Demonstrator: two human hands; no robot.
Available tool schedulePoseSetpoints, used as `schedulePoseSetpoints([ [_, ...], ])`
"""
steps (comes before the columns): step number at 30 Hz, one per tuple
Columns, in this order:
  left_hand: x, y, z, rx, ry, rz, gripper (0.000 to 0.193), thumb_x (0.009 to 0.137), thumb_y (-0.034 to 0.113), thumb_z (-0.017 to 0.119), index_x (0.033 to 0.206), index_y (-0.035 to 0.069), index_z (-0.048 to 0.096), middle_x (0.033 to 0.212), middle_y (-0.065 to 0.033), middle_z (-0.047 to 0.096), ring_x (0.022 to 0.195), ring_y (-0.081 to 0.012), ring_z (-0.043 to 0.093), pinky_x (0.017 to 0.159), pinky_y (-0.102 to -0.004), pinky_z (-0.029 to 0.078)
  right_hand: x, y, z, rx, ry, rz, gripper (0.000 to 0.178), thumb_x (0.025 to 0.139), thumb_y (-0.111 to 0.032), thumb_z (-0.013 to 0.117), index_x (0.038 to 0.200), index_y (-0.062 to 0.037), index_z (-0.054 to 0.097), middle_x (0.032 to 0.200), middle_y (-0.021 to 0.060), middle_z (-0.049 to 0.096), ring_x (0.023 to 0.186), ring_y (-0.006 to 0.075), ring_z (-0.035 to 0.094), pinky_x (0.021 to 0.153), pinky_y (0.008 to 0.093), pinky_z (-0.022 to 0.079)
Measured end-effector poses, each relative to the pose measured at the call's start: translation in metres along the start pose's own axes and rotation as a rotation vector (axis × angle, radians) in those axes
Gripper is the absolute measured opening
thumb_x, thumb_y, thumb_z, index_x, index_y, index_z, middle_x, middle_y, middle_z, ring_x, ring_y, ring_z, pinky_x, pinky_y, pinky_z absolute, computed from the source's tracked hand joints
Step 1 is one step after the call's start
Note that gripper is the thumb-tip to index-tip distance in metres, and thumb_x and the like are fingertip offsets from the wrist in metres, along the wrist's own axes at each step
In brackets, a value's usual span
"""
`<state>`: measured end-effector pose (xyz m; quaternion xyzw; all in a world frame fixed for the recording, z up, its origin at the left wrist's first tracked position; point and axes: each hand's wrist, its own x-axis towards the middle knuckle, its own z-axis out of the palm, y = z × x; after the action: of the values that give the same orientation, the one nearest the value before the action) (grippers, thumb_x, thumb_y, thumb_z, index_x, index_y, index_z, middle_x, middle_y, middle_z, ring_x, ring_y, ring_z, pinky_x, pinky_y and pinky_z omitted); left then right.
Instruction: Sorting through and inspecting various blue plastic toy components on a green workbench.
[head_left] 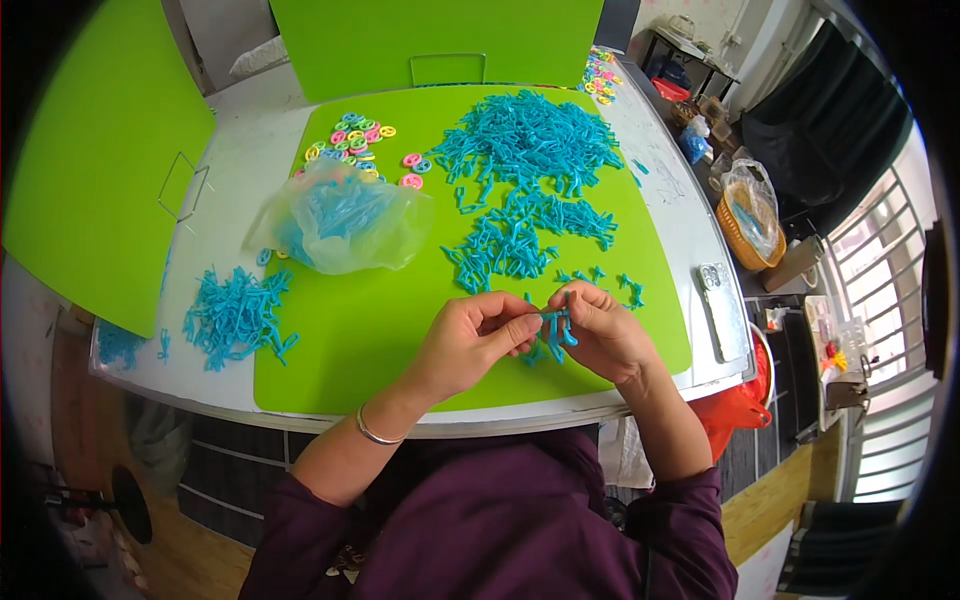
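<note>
Close together over the near part of the green mat (pixel 370 375), both hands work on small teal plastic pieces (pixel 557 336). My left hand (pixel 475 340) pinches one end between thumb and finger. My right hand (pixel 610 335) is closed on the pieces from the other side, with some hanging below its fingertips. Their exact shape is too small to tell. Just beyond the hands lie a few scattered teal pieces (pixel 630 290) and a loose cluster (pixel 500 245). A larger teal heap (pixel 530 140) covers the mat's far right part.
A translucent bag (pixel 350 220) with teal pieces sits left of centre, near colourful plastic rings (pixel 350 135). Another teal pile (pixel 235 315) lies at the left. Green boards (pixel 100 160) stand at the left and back. A phone (pixel 722 312) rests at the table's right edge, beyond which is a wicker basket (pixel 745 240).
</note>
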<state>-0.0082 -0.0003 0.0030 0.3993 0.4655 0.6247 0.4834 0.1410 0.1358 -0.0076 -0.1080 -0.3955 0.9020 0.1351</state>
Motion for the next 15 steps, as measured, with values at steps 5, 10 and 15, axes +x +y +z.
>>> schedulePoseSetpoints([
  [5, 0.000, -0.001, 0.000, 0.014, 0.002, -0.015, 0.013, 0.087, 0.012, 0.060, 0.092, -0.001, 0.062, 0.076, -0.0019, 0.062, 0.068, -0.0064, 0.056, 0.064, -0.0206, 0.046, 0.000, -0.001, 0.006, -0.035, 0.017, -0.001, 0.011, 0.084, -0.019, 0.063, 0.090, -0.0096, 0.064, 0.096, 0.0009, 0.063, 0.084, 0.0100, 0.052, 0.075, 0.0250, 0.038],
  [10, -0.001, -0.001, 0.000, 0.010, 0.010, -0.036, 0.014, 0.087, 0.012, 0.060, 0.091, -0.001, 0.063, 0.076, -0.0018, 0.062, 0.067, -0.0061, 0.056, 0.063, -0.0203, 0.046, -0.001, -0.004, 0.008, -0.093, -0.022, -0.029, 0.012, 0.086, -0.018, 0.062, 0.091, -0.0073, 0.064, 0.095, 0.0025, 0.063, 0.084, 0.0105, 0.053, 0.076, 0.0255, 0.040],
  [15, -0.002, 0.002, 0.001, 0.081, -0.003, -0.031, 0.011, 0.084, 0.010, 0.064, 0.086, -0.001, 0.064, 0.072, -0.0019, 0.063, 0.062, -0.0060, 0.056, 0.058, -0.0197, 0.047, -0.004, -0.012, 0.009, -0.459, 0.045, -0.063, 0.011, 0.085, -0.015, 0.062, 0.088, -0.0042, 0.063, 0.089, 0.0034, 0.063, 0.082, 0.0103, 0.054, 0.076, 0.0248, 0.041],
])
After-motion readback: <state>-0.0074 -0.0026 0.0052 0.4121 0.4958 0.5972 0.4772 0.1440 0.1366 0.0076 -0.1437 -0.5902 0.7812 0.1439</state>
